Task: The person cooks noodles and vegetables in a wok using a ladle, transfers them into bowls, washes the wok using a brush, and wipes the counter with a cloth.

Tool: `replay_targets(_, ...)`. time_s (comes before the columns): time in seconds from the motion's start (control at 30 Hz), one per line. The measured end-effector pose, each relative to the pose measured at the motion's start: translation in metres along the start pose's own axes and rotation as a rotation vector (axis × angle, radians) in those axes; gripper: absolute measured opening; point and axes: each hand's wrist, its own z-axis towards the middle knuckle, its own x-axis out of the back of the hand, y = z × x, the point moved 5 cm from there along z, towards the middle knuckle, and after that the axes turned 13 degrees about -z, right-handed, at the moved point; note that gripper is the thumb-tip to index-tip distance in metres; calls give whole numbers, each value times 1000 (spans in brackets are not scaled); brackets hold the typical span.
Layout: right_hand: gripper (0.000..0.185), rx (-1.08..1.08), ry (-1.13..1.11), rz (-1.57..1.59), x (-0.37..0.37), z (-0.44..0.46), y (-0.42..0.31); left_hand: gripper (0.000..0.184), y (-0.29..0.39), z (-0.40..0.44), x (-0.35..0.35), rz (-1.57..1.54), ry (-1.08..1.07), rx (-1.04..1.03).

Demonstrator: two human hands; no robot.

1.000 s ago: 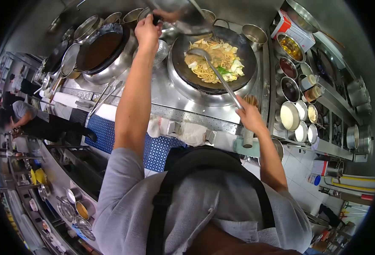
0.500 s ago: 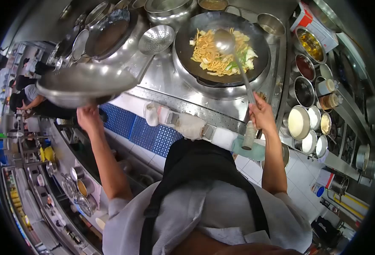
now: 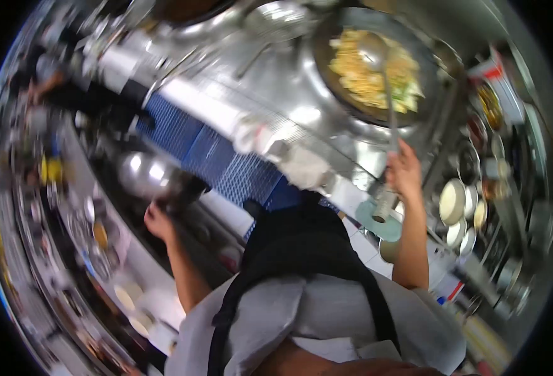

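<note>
At the left, my left hand point(image 3: 159, 222) has its fingers closed at the near edge of a shiny metal wok point(image 3: 148, 175), held low over the dark counter recess; motion blur smears the grip. My right hand point(image 3: 403, 170) is wrapped around the handle of a long ladle point(image 3: 373, 51), whose bowl rests on the noodles. Yellow noodles point(image 3: 355, 72) with pale and green vegetables fill the middle of a dark wok point(image 3: 430, 78) on the stove.
A skimmer point(image 3: 279, 22) lies on the steel stove top point(image 3: 258, 88). Seasoning bowls point(image 3: 452, 202) stand along the right. Blue matting point(image 3: 226, 163) covers the floor. A co-worker point(image 3: 54, 78) stands at far left, and a cloth point(image 3: 304, 166) lies along the stove's front edge.
My left hand has carried the metal wok away from the stove, back toward the left counter. The view has turned. My right hand keeps the ladle in the noodles.
</note>
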Motion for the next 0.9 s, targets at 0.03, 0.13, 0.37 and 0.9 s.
replay_targets(0.03,53,-62,-53,9,1,8,16,34,26,-12,-22,546,-291,-198)
replay_targets(0.13,54,448,-22,-229,-12,24,42,45,-30,-7,7,734,156,1)
replay_targets(0.37,61,375,375,-1077,-19,17,34,54,-255,40,23,607,107,270)
replay_targets(0.9,65,195,589,-1095,-44,11,25,31,-568,20,211,909,727,885)
